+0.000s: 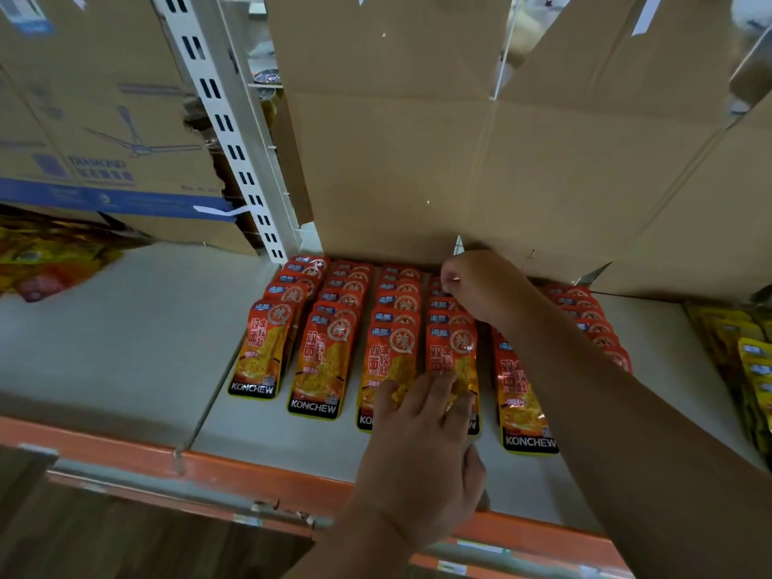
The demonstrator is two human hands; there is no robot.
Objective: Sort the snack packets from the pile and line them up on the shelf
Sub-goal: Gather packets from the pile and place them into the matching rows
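orange front rail of the shelf lay nearest the viewer. just beyond it, the left hand was open, palm down, fingers straight and pressing flat on the front ends of the third and fourth rows, counted from the left.

the snack packets, orange-red and marked "konchew", lay on the white shelf surface in five rows running front to back, each packet overlapping the one behind it. the first and second rows sat untouched to the left of the hands. the right forearm crossed above the fifth row and hid much of it.

the right hand was at the rear of the fourth row, fingers curled over the packet tops; whether it gripped a packet could not be determined.

yellow packets lay stacked at the right edge of the shelf, apart from the orange rows. loose packets, yellow and orange, lay at the far left.

behind the rows stood a plain cardboard carton, touching the rearmost packets. a white slotted upright rose to its left, and beyond that a fan carton bearing a ceiling-fan drawing.
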